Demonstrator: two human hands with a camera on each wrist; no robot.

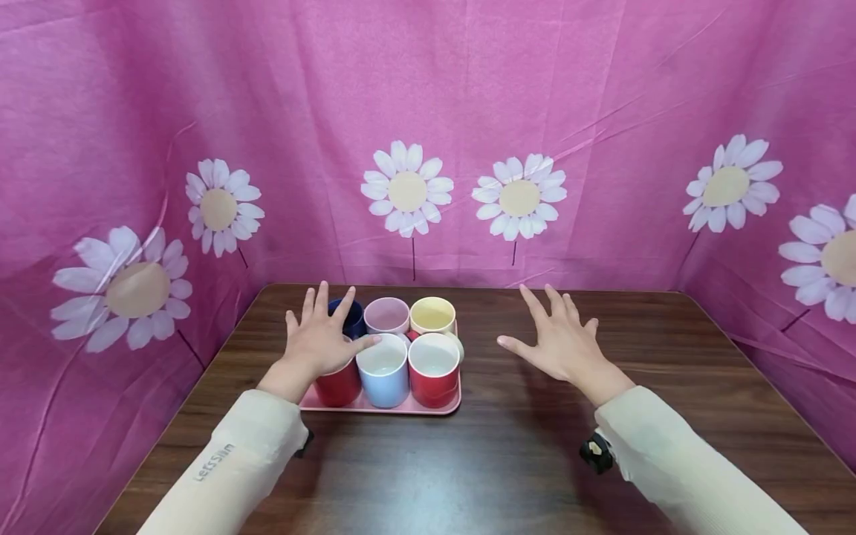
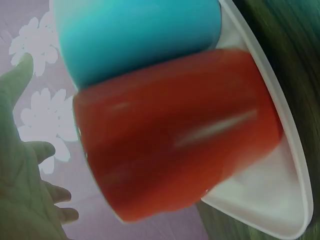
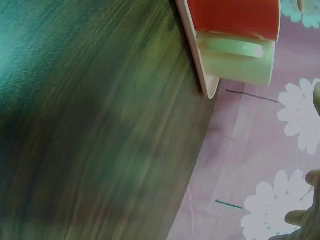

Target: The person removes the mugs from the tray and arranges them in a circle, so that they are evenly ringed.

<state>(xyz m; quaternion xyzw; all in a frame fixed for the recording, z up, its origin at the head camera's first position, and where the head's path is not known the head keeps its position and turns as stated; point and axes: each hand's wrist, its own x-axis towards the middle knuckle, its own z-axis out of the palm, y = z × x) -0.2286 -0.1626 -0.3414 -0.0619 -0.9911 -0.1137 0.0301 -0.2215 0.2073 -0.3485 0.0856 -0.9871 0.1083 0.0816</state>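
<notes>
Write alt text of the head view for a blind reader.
A person's left hand, spread wide, partly blocks a pink tray holding six colored mugs; the right hand, also spread, hangs apart from them over a brown wooden table. Behind is a magenta curtain with white daisies.

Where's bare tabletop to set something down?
Free: tabletop right of the pink tray, out past the right hand; also the near stretch in front of the tray, between the sleeves. Crowded: the tray itself, six mugs packed close, with the left hand over its left end.
</notes>
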